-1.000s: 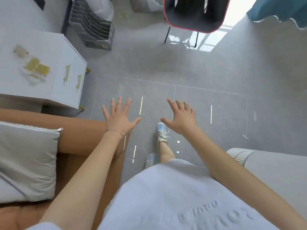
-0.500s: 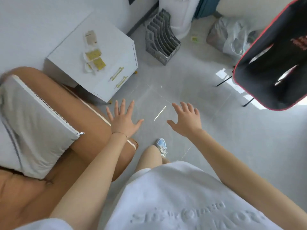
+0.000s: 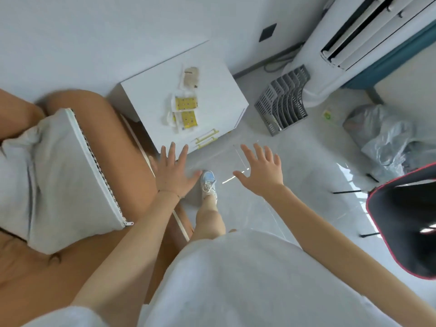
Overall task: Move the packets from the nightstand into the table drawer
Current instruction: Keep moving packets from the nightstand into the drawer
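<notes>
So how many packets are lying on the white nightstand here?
3: a beige packet at the far end, a yellow dotted packet in the middle, and another yellow packet nearest the drawer handles. Crumpled clear wrappers around them may hide more.

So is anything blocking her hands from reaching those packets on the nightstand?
Nothing visible. The left hand and right hand hover open, just short of the nightstand. The packets lie uncovered on its top, with only open air between.

Packets [image 3: 185, 104] on white nightstand [image 3: 219, 95]
</notes>
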`<act>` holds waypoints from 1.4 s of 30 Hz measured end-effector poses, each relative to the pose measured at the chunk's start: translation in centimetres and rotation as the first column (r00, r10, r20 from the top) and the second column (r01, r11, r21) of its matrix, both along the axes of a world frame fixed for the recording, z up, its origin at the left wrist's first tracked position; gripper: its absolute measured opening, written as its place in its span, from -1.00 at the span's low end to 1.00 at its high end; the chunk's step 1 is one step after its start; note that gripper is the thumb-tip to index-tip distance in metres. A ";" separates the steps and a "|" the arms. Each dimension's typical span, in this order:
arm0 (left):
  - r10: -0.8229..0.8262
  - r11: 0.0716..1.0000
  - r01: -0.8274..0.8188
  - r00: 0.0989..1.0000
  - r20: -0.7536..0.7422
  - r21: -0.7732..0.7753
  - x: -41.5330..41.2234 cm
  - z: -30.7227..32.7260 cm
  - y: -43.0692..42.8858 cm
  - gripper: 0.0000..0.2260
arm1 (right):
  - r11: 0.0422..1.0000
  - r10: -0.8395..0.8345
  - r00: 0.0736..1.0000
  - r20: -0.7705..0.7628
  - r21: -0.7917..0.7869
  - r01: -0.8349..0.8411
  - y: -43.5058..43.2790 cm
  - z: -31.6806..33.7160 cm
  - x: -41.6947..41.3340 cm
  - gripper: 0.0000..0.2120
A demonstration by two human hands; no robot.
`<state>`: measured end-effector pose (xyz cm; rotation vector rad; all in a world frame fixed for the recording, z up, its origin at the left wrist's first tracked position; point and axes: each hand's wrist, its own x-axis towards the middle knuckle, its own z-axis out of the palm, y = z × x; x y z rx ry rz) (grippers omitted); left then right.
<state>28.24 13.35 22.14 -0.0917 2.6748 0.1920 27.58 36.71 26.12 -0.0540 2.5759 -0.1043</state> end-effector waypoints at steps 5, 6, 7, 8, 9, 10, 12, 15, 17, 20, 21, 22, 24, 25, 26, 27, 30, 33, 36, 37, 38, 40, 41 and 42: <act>0.060 0.998 -0.060 0.998 0.026 -0.001 -6.2 -0.2 -1.8 -0.30 | 0.999 0.040 0.999 0.036 -0.001 -0.040 -2.1 0.0 -8.5 -0.26; 0.087 0.996 -0.087 0.996 0.027 0.004 -7.4 -0.2 -2.2 -0.31 | 0.998 0.059 0.998 0.036 -0.003 -0.059 -2.5 -0.1 -10.1 -0.26; 0.110 0.994 -0.111 0.994 0.028 0.007 -8.5 -0.2 -2.5 -0.31 | 0.997 0.077 0.996 0.038 -0.002 -0.077 -2.8 -0.2 -11.6 -0.26; 0.132 0.991 -0.133 0.991 0.032 0.010 -9.5 -0.4 -2.8 -0.32 | 0.996 0.093 0.995 0.044 0.001 -0.093 -3.1 -0.4 -13.1 -0.26; 0.152 0.988 -0.153 0.988 0.040 0.012 -10.4 -0.6 -3.1 -0.32 | 0.994 0.107 0.993 0.052 0.008 -0.108 -3.4 -0.7 -14.5 -0.26; 0.170 0.985 -0.171 0.984 0.051 0.012 -11.2 -1.0 -3.4 -0.32 | 0.993 0.119 0.991 0.062 0.016 -0.120 -3.7 -1.1 -15.8 -0.26; 0.208 0.978 -0.208 0.975 0.079 0.003 -12.8 -1.7 -3.7 -0.32 | 0.991 0.135 0.987 0.082 0.017 -0.136 -4.3 -2.0 -18.4 -0.25; 0.263 0.965 -0.264 0.959 0.109 -0.008 -14.8 -3.0 -4.2 -0.31 | 0.986 0.163 0.981 0.108 0.009 -0.165 -5.2 -3.6 -21.4 -0.25; 0.325 0.945 -0.328 0.938 0.124 0.005 -16.2 -4.0 -4.3 -0.30 | 0.979 0.199 0.972 0.122 0.013 -0.202 -5.8 -4.7 -23.3 -0.24; 0.401 0.912 -0.409 0.902 0.164 0.022 -18.0 -6.2 -4.2 -0.28 | 0.977 0.211 0.966 0.147 0.004 -0.214 -6.8 -6.8 -26.5 -0.24; 0.422 0.901 -0.434 0.887 0.186 0.027 -18.5 -7.1 -4.1 -0.27 | 0.979 0.203 0.966 0.159 -0.001 -0.206 -7.1 -7.7 -27.5 -0.24; 0.444 0.888 -0.459 0.873 0.202 0.029 -19.0 -8.2 -4.1 -0.27 | 0.980 0.198 0.966 0.167 -0.006 -0.200 -7.5 -8.7 -28.6 -0.23; 0.486 0.862 -0.505 0.844 0.227 0.032 -19.8 -10.4 -4.3 -0.26 | 0.982 0.187 0.965 0.184 -0.024 -0.186 -8.2 -11.1 -30.7 -0.23; 0.506 0.849 -0.528 0.830 0.233 0.037 -20.2 -11.7 -4.5 -0.26 | 0.983 0.184 0.966 0.184 -0.035 -0.181 -8.6 -12.4 -31.9 -0.23; 0.523 0.837 -0.546 0.819 0.237 0.040 -20.5 -13.0 -4.8 -0.26 | 0.983 0.185 0.966 0.180 -0.047 -0.179 -8.9 -13.8 -33.1 -0.22; 0.538 0.826 -0.562 0.809 0.238 0.042 -20.8 -14.2 -5.0 -0.26 | 0.982 0.186 0.966 0.178 -0.055 -0.179 -9.2 -15.2 -34.4 -0.22; 0.569 0.805 -0.592 0.791 0.224 0.043 -21.6 -17.8 -6.0 -0.26 | 0.977 0.212 0.967 0.144 -0.069 -0.204 -10.3 -19.4 -38.1 -0.20; 0.592 0.789 -0.613 0.779 0.206 0.050 -22.2 -20.7 -6.7 -0.27 | 0.972 0.228 0.967 0.116 -0.082 -0.220 -11.3 -23.2 -40.8 -0.16; 0.613 0.765 -0.638 0.763 0.204 0.087 -22.4 -22.8 -6.6 -0.27 | 0.976 0.196 0.974 0.113 -0.120 -0.183 -12.0 -26.5 -42.3 -0.09; 0.617 0.760 -0.643 0.760 0.203 0.098 -22.5 -23.4 -6.3 -0.25 | 0.977 0.178 0.978 0.106 -0.138 -0.163 -12.1 -27.3 -42.7 -0.06; 0.625 0.752 -0.650 0.756 0.196 0.110 -22.5 -23.9 -6.0 -0.23 | 0.978 0.160 0.983 0.094 -0.151 -0.145 -12.3 -28.0 -42.9 -0.03; 0.656 0.724 -0.677 0.735 0.170 0.133 -22.5 -24.5 -5.2 -0.17 | 0.981 0.134 0.989 0.057 -0.152 -0.124 -12.7 -29.0 -42.9 0.00; 0.673 0.708 -0.692 0.722 0.158 0.143 -22.5 -24.7 -4.9 -0.15 | 0.981 0.116 0.993 0.035 -0.163 -0.109 -12.8 -29.3 -42.7 0.01; 0.686 0.696 -0.702 0.713 0.149 0.152 -22.5 -24.8 -4.5 -0.14 | 0.977 0.094 0.996 0.010 -0.194 -0.090 -13.0 -29.5 -42.4 0.00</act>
